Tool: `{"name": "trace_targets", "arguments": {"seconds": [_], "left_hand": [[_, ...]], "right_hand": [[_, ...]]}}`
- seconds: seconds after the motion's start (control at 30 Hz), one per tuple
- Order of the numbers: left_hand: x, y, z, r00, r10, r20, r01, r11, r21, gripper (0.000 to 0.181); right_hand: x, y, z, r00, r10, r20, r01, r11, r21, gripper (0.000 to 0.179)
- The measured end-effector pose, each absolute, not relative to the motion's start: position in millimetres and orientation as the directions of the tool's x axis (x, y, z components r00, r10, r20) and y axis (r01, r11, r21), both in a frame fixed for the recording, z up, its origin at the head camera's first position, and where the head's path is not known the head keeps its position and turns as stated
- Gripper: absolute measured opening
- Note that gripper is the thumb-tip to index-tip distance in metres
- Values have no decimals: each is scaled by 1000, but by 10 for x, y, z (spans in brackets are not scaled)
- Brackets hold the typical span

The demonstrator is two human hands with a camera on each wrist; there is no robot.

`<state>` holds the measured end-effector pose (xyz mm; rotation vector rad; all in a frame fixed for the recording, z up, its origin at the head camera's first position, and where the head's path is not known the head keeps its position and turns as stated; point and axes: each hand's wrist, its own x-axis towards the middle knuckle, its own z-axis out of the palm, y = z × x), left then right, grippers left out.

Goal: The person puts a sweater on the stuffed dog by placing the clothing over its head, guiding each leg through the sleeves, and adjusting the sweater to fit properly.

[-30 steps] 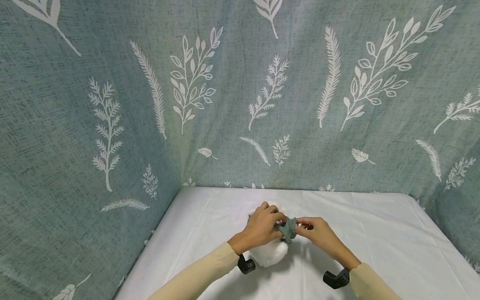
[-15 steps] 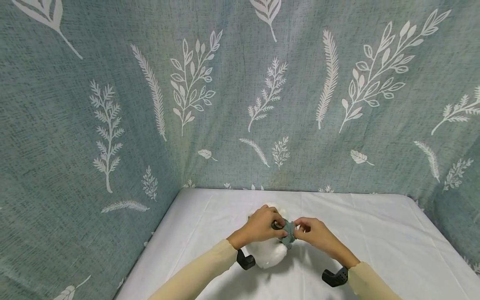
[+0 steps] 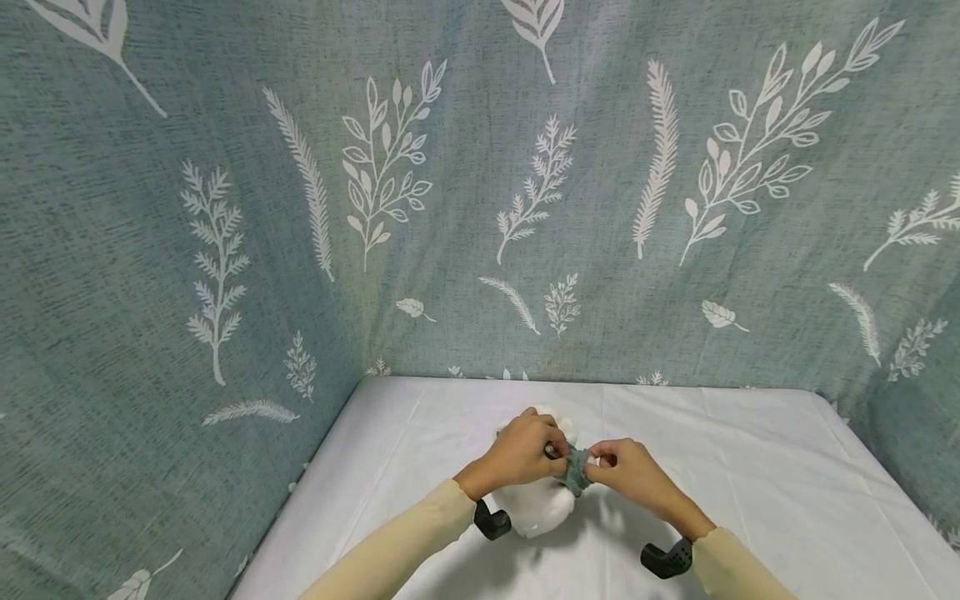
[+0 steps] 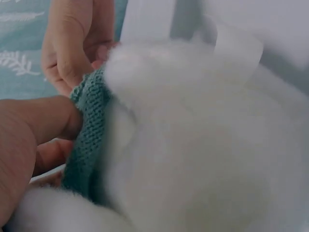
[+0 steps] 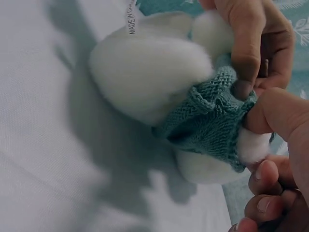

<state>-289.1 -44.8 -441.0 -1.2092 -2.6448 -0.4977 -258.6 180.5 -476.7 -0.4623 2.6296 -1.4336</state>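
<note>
At far left, curtain (image 3: 112, 292) with white plant print; it runs on behind a white-covered table (image 3: 750, 450). Next, left hand (image 3: 525, 450): reaches over the toy (image 3: 536, 510), thumb and fingers pinching the knit (image 3: 577, 471). Toy is white, furry, near the middle of the table, partly hidden by that hand; which way up, can't tell. Label (image 5: 131, 18) on it, right wrist view, reads MADE IN, rest cut off. Knit is teal, bunched, at the toy's right. White tuft (image 5: 253, 146) pokes out of its right end. Right hand (image 3: 628, 467): thumb and index pinching that end, tuft between them, other fingers curled.

Step in hand looks like working the knit's edge around the tuft. Next move seems to call for a steady left pinch, with small pulls from the right; fur could snag in the stitches.

Containers: none seen as such. Knit is the nearest thing to one, tuft through its end; how full inside, hidden.
</note>
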Motion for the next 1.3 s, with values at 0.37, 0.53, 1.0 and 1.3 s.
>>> {"name": "trace_targets", "arguments": {"seconds": [0.37, 0.53, 1.0, 1.3], "left_hand": [[-2921, -569, -4374, -685, 700, 204, 725, 682, 97, 26], [-2900, -527, -4372, -684, 702, 199, 727, 681, 94, 20], [-2873, -414, -4430, -675, 685, 275, 725, 686, 71, 10], [-2911, -444, -4389, -734, 655, 177, 674, 735, 74, 24]], "right_hand": [[-2587, 1942, -4761, -967, -255, -25, -101, 469, -878, 26], [-2587, 1941, -4765, -969, -246, -32, -80, 433, -898, 30], [-2532, 1916, -4845, -973, -231, 12, -131, 507, -852, 31], [-2522, 1953, -4855, -960, -281, -9, -140, 506, -851, 36]]}}
